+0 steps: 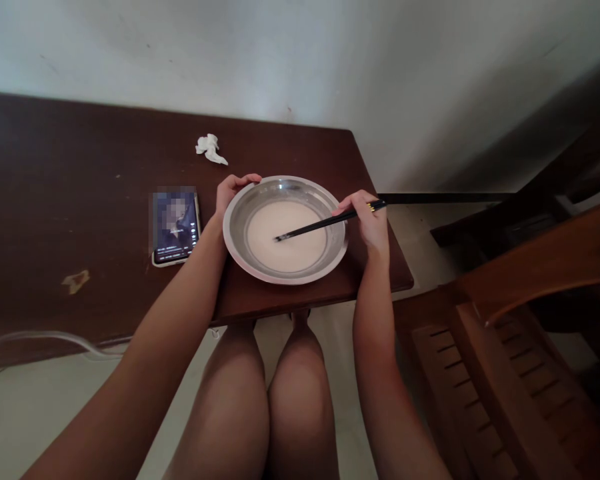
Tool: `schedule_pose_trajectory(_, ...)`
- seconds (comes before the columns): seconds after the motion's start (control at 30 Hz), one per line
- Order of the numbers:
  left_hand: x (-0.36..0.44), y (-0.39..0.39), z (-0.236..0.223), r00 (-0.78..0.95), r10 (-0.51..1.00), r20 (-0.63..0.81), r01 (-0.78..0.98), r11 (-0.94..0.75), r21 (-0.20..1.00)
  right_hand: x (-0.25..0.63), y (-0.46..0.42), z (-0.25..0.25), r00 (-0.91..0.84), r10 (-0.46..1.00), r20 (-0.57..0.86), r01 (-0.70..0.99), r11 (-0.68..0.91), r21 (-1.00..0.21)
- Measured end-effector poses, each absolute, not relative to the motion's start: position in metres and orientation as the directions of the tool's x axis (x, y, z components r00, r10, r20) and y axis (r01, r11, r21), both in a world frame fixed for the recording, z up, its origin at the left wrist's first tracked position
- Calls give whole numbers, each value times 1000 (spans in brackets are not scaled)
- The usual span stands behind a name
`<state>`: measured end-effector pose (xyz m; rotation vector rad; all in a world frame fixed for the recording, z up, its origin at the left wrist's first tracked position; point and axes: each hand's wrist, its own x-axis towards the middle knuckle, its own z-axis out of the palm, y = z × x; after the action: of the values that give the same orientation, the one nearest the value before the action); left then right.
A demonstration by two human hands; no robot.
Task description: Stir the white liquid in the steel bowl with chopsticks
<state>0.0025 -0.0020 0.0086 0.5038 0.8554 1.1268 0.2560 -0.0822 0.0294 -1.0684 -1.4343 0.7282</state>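
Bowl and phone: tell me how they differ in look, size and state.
The bowl is round and metallic; the phone is rectangular with a lit screen. The bowl is wider than the phone. The left hand holds the bowl's rim, while no hand is on the phone. Both sit on the dark table.

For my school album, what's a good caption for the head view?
Left hand on metal bowl, right hand holding chopsticks.

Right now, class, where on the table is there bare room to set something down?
Left of the phone, beyond the brown patch, and between the bowl and wall, right of the tissue. It's crowded around the bowl, with the left hand, right hand and chopsticks.
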Motion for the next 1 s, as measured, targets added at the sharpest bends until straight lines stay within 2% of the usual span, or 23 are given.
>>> schedule_pose_trajectory(0.07,2,-1,8,166,927,-338,-575,369,730,254,-83,32,40,897,440,248,417,-874)
schedule_pose_trajectory(0.23,1,0,6,176,929,-326,-577,366,730,259,-79,27,225,852,473,200,434,-878)
schedule_pose_trajectory(0.33,1,-1,7,183,930,-319,-579,365,730,257,-82,28,142,890,433,165,410,-897)
schedule_pose_trajectory(0.47,2,-2,8,169,932,-320,-580,356,733,253,-86,33,10,902,432,259,415,-872)
schedule_pose_trajectory(0.57,2,-2,9,163,934,-319,-581,352,734,255,-83,31,120,875,468,269,425,-864)
schedule_pose_trajectory(0.67,3,-2,9,178,932,-314,-580,357,732,259,-79,26,214,859,465,208,425,-881)
schedule_pose_trajectory(0.87,3,-2,9,170,931,-324,-584,360,728,255,-83,29,32,900,435,196,421,-886)
schedule_pose_trajectory(1.0,3,-3,10,152,935,-322,-575,348,740,258,-80,28,186,860,475,246,427,-870)
